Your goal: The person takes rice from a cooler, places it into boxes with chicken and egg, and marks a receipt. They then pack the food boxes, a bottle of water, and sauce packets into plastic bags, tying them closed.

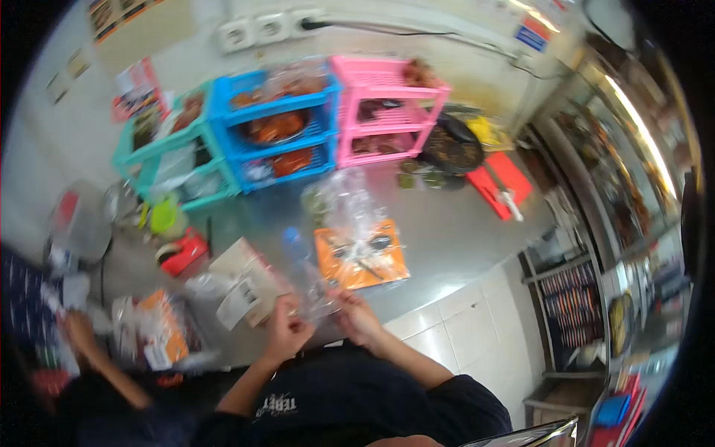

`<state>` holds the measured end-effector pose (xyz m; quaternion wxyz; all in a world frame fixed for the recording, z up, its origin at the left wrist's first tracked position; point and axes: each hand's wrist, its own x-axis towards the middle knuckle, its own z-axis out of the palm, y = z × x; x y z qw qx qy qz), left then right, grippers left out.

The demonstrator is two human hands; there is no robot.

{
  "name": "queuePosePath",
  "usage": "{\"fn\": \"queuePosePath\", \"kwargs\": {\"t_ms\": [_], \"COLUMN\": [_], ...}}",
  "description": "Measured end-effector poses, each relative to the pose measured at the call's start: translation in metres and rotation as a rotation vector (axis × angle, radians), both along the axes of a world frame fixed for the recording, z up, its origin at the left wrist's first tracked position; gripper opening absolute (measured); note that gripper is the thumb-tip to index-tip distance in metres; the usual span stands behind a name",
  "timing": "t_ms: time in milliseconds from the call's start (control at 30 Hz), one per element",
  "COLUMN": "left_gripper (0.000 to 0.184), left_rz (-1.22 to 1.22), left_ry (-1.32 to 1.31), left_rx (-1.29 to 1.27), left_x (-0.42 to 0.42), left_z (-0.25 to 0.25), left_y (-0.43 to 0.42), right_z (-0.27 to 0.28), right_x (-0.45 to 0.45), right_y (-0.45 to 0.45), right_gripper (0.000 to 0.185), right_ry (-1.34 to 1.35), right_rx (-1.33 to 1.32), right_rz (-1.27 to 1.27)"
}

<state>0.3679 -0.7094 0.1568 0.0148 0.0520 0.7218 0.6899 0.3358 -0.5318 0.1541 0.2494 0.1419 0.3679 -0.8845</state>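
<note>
A clear plastic bag is stretched between my two hands over the metal table's front edge. My left hand is closed, with thumb and fingers pinched at the bag's left side. My right hand pinches its right side. Motion blur softens the fingertips. Just behind the bag is a clear item with a blue top; its kind is unclear. Right of it lies a packed clear bag with an orange sheet and dark items inside. A beige paper package with a white label lies beside my left hand.
Green, blue and pink tiered racks holding food stand along the wall. A red tape dispenser stands left. A knife rests on a red board at right. Another person's hand is at far left.
</note>
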Motion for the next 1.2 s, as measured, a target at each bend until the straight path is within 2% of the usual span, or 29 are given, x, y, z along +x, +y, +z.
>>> {"fn": "queuePosePath", "kwargs": {"t_ms": [33,100,133,167,200,233,267,333,400,433,467,500,533,567,600,633,667,733,767,800,833,867,933,1000,1067,1100,1133,1167,1200], "left_gripper": [0.042,0.05,0.05,0.05,0.049,0.048,0.048,0.045,0.041,0.038,0.032,0.032,0.03,0.028,0.029,0.031,0.034,0.04,0.043,0.046,0.046,0.042,0.038,0.029,0.029,0.031,0.023,0.023,0.018], "left_rz": [0.037,0.164,0.263,0.228,0.227,0.229,0.208,0.156,0.207,0.274,0.32,0.315,0.335,0.355,0.275,0.15,0.031,-0.136,-0.137,-0.131,-0.072,-0.037,0.046,-0.098,-0.157,-0.234,-0.308,-0.289,-0.352], "left_ry": [0.096,0.261,0.331,0.344,0.51,0.673,0.684,0.349,0.347,0.339,0.708,0.718,0.605,0.486,0.308,0.313,0.315,0.523,0.576,0.625,0.596,0.517,0.438,0.266,0.298,0.342,0.216,0.212,0.324], "left_rx": [-0.046,-0.183,-0.278,-0.261,-0.237,-0.21,-0.195,-0.36,-0.374,-0.397,-0.517,-0.516,-0.419,-0.32,-0.287,-0.447,-0.606,-0.539,-0.43,-0.325,-0.358,-0.281,-0.201,-0.624,-0.651,-0.658,-0.528,-0.526,-0.339], "left_x": [-0.009,-0.022,-0.025,-0.028,-0.032,-0.034,-0.033,-0.03,-0.036,-0.039,-0.049,-0.048,-0.041,-0.037,-0.035,-0.035,-0.032,-0.025,-0.02,-0.014,-0.011,-0.013,-0.019,-0.023,-0.015,-0.012,-0.01,-0.013,-0.017], "left_z": [0.004,0.012,0.016,0.02,0.026,0.031,0.032,0.034,0.041,0.044,0.037,0.049,0.068,0.078,0.068,0.055,0.056,0.069,0.074,0.076,0.066,0.049,0.047,0.064,0.065,0.064,0.064,0.068,0.077], "left_y": [0.001,0.003,0.005,0.007,0.009,0.008,0.007,0.009,0.012,0.01,0.001,0.003,0.007,0.01,0.008,0.016,0.028,0.046,0.053,0.058,0.068,0.08,0.076,0.056,0.057,0.059,0.058,0.052,0.042], "right_z": [-0.001,-0.005,-0.005,-0.004,-0.002,0.003,0.009,0.023,0.035,0.035,0.035,0.037,0.044,0.049,0.054,0.057,0.06,0.063,0.063,0.065,0.068,0.071,0.093,0.095,0.083,0.081,0.081,0.081,0.069], "right_x": [0.005,0.013,0.014,0.015,0.014,0.01,0.003,0.001,0.011,0.014,0.015,0.014,0.013,0.008,0.004,0.002,-0.001,-0.008,-0.007,-0.001,0.005,0.014,0.027,0.026,0.021,0.021,0.02,0.019,0.017], "right_y": [-0.001,-0.005,-0.006,-0.007,-0.005,0.0,0.008,0.022,0.028,0.035,0.046,0.057,0.066,0.072,0.077,0.079,0.084,0.088,0.08,0.07,0.06,0.051,0.049,0.067,0.089,0.091,0.095,0.097,0.098], "right_gripper": [0.011,0.014,0.014,0.018,0.022,0.022,0.023,0.024,0.027,0.027,0.028,0.03,0.032,0.032,0.028,0.025,0.025,0.024,0.024,0.025,0.025,0.03,0.029,0.028,0.028,0.028,0.03,0.033,0.037], "right_ry": [0.025,0.386,0.392,0.59,0.775,0.771,0.777,0.779,1.261,1.252,1.004,0.75,0.782,0.782,0.573,0.348,0.342,0.372,0.369,0.594,0.845,0.854,0.926,0.992,0.949,0.96,0.888,0.815,0.672], "right_rx": [-0.069,0.155,0.176,0.492,0.811,0.825,0.918,1.028,1.182,1.185,1.338,1.471,1.328,1.33,0.824,0.317,0.31,0.35,0.323,0.853,1.374,1.161,1.186,1.226,1.513,1.501,1.401,1.302,1.112], "right_rz": [-0.019,-0.028,-0.073,-0.057,-0.034,-0.065,-0.1,-0.146,-0.333,-0.346,-0.246,-0.145,-0.18,-0.181,-0.266,-0.333,-0.321,-0.448,-0.391,-0.337,-0.266,-0.094,0.025,0.103,0.175,0.187,0.121,0.059,0.088]}}
